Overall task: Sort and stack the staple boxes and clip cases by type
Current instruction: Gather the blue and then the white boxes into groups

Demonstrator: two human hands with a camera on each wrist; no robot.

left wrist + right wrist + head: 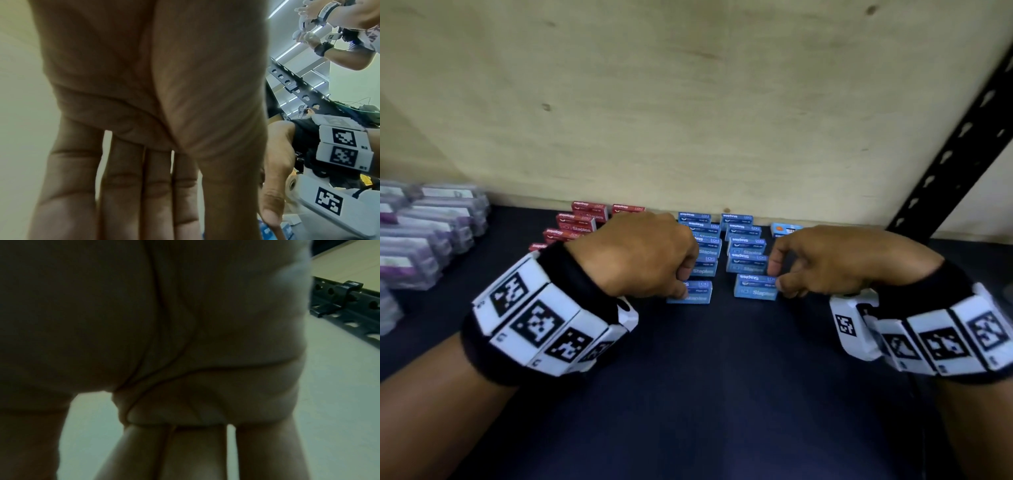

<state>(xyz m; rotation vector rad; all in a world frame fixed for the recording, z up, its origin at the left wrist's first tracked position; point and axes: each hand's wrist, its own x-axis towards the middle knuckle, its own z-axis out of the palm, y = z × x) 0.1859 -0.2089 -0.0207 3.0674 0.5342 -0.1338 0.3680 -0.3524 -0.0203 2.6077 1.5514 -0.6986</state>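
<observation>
The blue staple boxes are being set into two rows on the dark desk [722, 394], with red staple boxes [582, 222] and clear clip cases [424, 236] grouped further left. The left hand [643, 253], knuckles up, pinches the nearest left-row blue box [693, 293]; the right hand [835, 263], fingers curled, pinches the nearest right-row blue box [755, 287]. Next, probably, comes squaring each against its row, needing a light, even push.

Head view looks down; wrist views sit close under each palm.
</observation>
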